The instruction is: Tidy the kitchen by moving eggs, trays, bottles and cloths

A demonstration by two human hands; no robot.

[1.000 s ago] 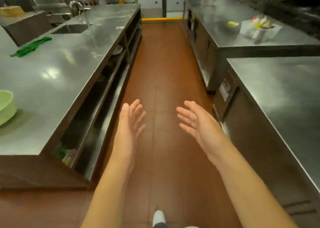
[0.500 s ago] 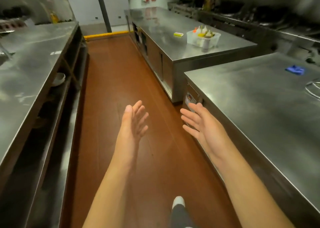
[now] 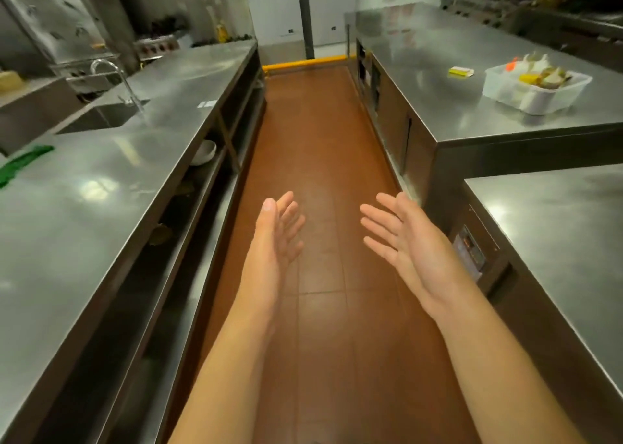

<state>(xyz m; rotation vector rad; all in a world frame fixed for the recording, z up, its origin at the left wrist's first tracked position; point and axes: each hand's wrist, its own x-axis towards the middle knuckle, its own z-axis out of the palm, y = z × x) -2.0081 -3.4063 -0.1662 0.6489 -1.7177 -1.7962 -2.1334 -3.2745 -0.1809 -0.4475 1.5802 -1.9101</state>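
A: We log two hands over the brown floor of the aisle. Left hand: grip slack, fingers straight, palm turned inward, holding nothing. Right hand: grip likewise spread and bare, palm facing the left one. The two are apart, touching nothing.

B: Task items, relative to the grip?

A: One green cloth, well to the left of the left hand and beyond it, lying on the long steel surface near the sink. One clear plastic tub, well ahead of the right hand and to its right, on the far steel surface; it holds several bottles, which we cannot count. One small yellow item just left of the tub, apart from it.

B: Anything else?

A: One white bowl on the shelf beneath the left surface, ahead of the left hand. One nearer steel surface just right of the right hand.
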